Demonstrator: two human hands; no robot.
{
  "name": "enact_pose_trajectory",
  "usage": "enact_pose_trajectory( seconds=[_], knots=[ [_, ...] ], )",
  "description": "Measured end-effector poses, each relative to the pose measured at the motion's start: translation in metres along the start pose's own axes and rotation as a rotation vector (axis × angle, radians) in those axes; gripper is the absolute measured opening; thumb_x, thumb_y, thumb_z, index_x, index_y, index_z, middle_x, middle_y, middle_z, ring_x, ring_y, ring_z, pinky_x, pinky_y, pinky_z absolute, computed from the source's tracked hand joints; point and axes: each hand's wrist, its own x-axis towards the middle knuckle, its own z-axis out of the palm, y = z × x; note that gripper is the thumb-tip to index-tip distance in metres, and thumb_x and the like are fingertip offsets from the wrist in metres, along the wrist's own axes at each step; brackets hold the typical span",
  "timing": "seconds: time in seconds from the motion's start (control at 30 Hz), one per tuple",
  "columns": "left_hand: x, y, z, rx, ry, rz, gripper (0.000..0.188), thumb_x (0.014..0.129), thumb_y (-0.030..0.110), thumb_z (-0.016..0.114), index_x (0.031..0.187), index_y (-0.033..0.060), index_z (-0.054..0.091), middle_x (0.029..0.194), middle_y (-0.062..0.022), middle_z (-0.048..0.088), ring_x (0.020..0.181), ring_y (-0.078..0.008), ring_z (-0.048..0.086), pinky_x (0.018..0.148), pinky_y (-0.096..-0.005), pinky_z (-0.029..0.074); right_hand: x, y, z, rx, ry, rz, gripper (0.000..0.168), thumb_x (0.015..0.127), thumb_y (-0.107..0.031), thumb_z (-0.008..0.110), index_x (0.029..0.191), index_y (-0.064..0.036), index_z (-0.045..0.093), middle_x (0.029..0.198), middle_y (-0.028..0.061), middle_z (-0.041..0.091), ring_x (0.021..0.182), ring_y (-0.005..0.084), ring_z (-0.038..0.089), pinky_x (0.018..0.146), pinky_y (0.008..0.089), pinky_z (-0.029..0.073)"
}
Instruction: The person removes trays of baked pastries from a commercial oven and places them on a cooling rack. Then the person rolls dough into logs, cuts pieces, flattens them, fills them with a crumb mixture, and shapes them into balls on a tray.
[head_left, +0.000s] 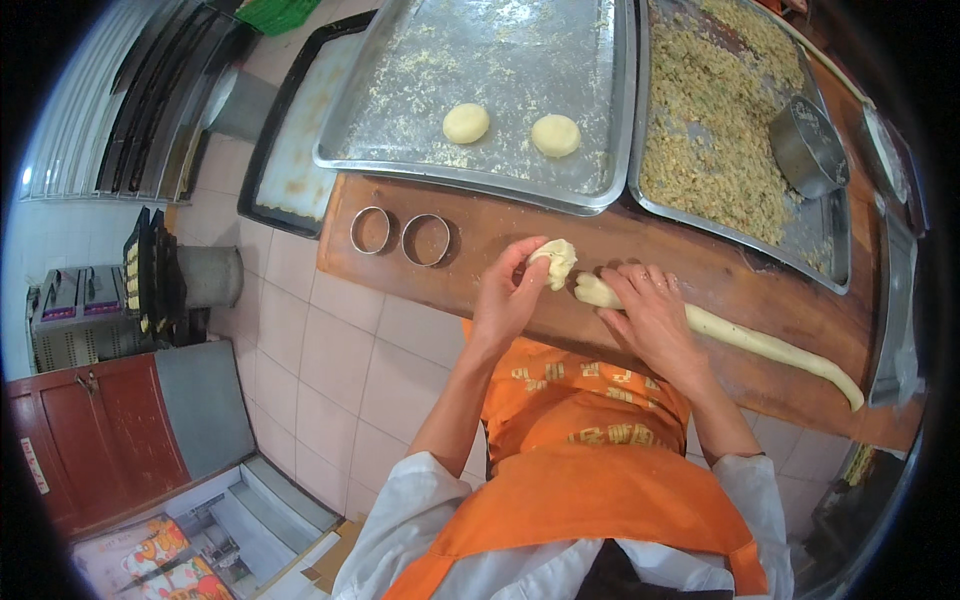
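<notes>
Pinched between the thumb and fingers of my left hand (511, 289) is a small torn piece of dough (553, 262), held over the wooden worktable (480, 217). My right hand (651, 315) rests on the left end of a long dough rope (765, 343), its fingers curled over it. The rope runs to the right along the table. Behind my hands, two round flattened dough pieces (466, 123) (556, 135) lie apart on a floured metal tray (480, 169). Two metal ring cutters (370, 230) (426, 240) stand on the table left of my hands.
A second metal tray (742, 244) holds crumbly filling (712, 127) and a round metal container (810, 146). A dark-rimmed baking tray (289, 135) lies beyond the table's left end. Metal trays (892, 300) stand at the right edge.
</notes>
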Motion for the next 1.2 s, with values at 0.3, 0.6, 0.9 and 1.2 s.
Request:
enact_pose_trajectory(
  seconds=[0.3,0.6,0.9,1.2],
  knots=[
    [0.003,0.007,0.0,1.083,0.144,0.515,0.027,0.078,0.014,0.056,0.103,0.004,0.055,0.091,-0.0146,0.057,0.084,-0.0301,0.052,0.071,-0.0393,0.043,-0.005,0.004,-0.011,0.462,0.087,0.104,0.034,0.076,-0.012,0.061,0.105,0.001,0.051,0.101,0.0141,0.052,0.094,0.0317,0.05,0.08,0.0371,0.041],
    [-0.02,0.007,0.065,0.619,-0.066,0.25,0.021,0.077,0.02,0.062,0.089,0.0057,0.052,0.07,-0.0081,0.058,0.055,-0.0244,0.055,0.049,-0.0332,0.044,-0.015,-0.003,-0.019,0.539,0.004,0.12,0.039,0.074,-0.005,0.06,0.11,0.001,0.047,0.105,0.014,0.05,0.096,0.0314,0.049,0.08,0.0358,0.041],
    [-0.025,-0.006,0.061,0.633,0.052,0.981,0.023,0.07,0.009,0.067,0.086,0.0055,0.051,0.067,-0.0089,0.055,0.056,-0.026,0.055,0.046,-0.0332,0.043,-0.009,-0.004,-0.018,0.462,-0.176,0.056,0.029,0.071,-0.005,0.059,0.098,-0.001,0.048,0.088,0.0124,0.055,0.082,0.0335,0.052,0.075,0.0398,0.04],
    [0.01,0.017,-0.017,0.636,0.527,0.435,0.019,0.079,0.011,0.061,0.094,0.0048,0.052,0.08,-0.009,0.057,0.064,-0.0196,0.056,0.055,-0.0278,0.045,-0.002,-0.016,-0.047,0.103,-0.053,-0.109,0.036,0.077,-0.018,0.06,0.107,-0.001,0.048,0.098,0.0146,0.054,0.087,0.0323,0.051,0.078,0.0441,0.038]
  ],
)
